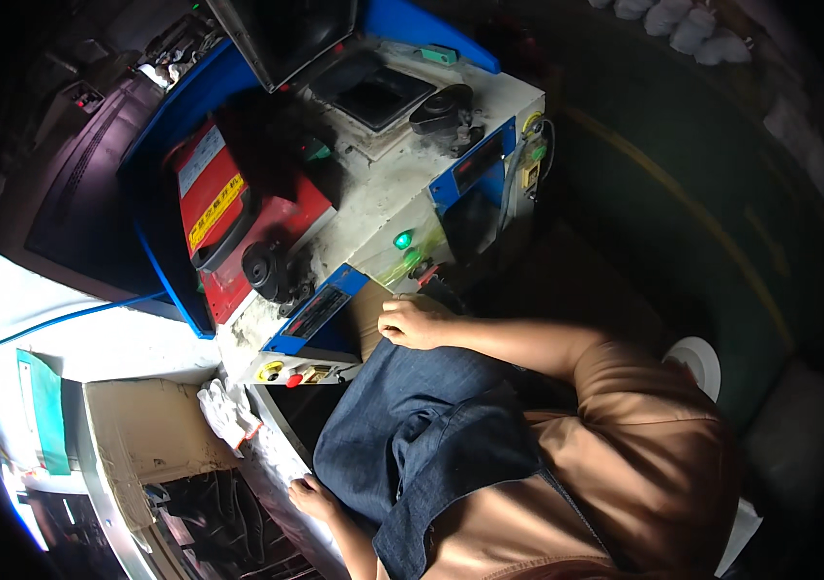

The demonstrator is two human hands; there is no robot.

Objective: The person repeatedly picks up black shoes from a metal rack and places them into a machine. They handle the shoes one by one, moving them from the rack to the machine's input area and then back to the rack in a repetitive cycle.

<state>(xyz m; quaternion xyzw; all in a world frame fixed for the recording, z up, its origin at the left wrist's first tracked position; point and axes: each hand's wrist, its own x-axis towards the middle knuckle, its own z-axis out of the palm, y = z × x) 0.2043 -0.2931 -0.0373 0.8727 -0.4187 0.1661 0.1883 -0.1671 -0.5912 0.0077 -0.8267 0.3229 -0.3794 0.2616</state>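
My right hand (414, 322) rests on the knee of my blue denim apron (431, 406). Its fingers are curled in, and nothing shows between them. It is close to the front of a grimy white machine (364, 237) with red and blue parts. Lower down, my left hand (313, 498) lies at the edge of a pale ledge (281, 464) beside my thigh. Its fingers are partly stretched and hold nothing visible. Farther up that ledge lies a white work glove (228, 414).
Left of the ledge stands an open cardboard box (146, 425) with dark strap-like pieces below it. A green light (403, 239), a red button (294, 381) and black knobs (265, 269) sit on the machine. A blue cable (73, 324) crosses a white surface. White bags (692, 29) lie far right.
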